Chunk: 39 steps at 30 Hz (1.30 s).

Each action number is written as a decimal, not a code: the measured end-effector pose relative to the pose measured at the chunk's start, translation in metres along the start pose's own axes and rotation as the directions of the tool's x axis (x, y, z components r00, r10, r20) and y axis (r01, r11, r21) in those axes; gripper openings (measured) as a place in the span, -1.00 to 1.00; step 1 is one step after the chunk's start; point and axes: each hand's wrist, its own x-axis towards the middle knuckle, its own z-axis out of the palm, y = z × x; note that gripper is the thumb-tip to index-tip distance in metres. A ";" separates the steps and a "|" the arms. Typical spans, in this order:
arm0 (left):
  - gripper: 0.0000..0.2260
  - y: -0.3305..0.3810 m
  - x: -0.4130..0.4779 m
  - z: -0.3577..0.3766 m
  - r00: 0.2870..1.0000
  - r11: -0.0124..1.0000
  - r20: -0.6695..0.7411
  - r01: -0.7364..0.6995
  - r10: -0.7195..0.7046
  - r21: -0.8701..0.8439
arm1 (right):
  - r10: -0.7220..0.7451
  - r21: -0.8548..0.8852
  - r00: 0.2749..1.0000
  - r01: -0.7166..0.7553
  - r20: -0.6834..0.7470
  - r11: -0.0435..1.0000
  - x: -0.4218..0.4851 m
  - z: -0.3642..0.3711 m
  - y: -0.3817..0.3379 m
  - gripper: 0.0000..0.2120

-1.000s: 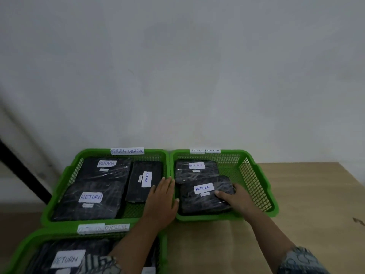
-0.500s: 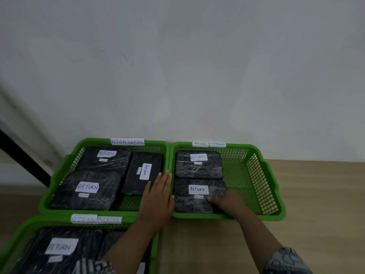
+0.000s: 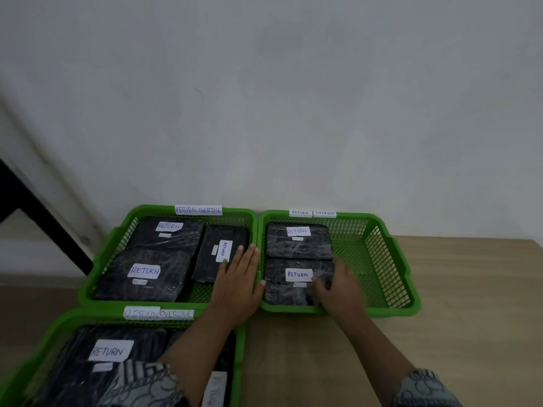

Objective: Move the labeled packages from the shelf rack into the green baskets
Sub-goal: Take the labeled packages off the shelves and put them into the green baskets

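Three green mesh baskets hold black wrapped packages with white "RETURN" labels. In the right basket [image 3: 408, 289] a far package [image 3: 298, 245] and a near package [image 3: 282, 292] lie flat against its left wall. My right hand [image 3: 338, 289], blurred, rests on the near package's right part, fingers reaching toward its label. My left hand [image 3: 236, 286] lies flat with straight fingers on the touching rims of the right basket and the left basket [image 3: 97, 268]. The left basket holds three packages [image 3: 141, 274].
A third basket [image 3: 241, 342] with more packages stands at the near left under my left forearm. The baskets sit on a wooden table [image 3: 470, 318] against a white wall. A black slanted bar [image 3: 44, 218] stands at the far left.
The near package in the right basket went from tilted to lying flat and square against the left wall. My right hand slid from its right edge onto its top. The left hand stayed on the rims.
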 end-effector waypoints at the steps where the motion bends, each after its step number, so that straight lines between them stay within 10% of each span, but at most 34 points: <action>1: -0.29 -0.002 -0.004 -0.004 1.000 1.000 -0.017 -0.001 0.001 -0.019 | -0.042 0.000 0.998 0.042 -0.040 0.999 -0.005 0.000 -0.004 -0.38; 24: -0.48 -0.149 -0.318 -0.086 0.981 0.992 -0.149 0.126 -0.122 0.023 | -0.520 -0.026 0.854 0.519 0.001 0.854 -0.287 0.093 -0.221 -0.45; 39: -0.48 -0.287 -0.513 -0.116 0.867 0.863 -0.099 0.497 -0.489 0.095 | -0.756 0.058 0.590 0.776 0.283 0.628 -0.420 0.201 -0.380 -0.44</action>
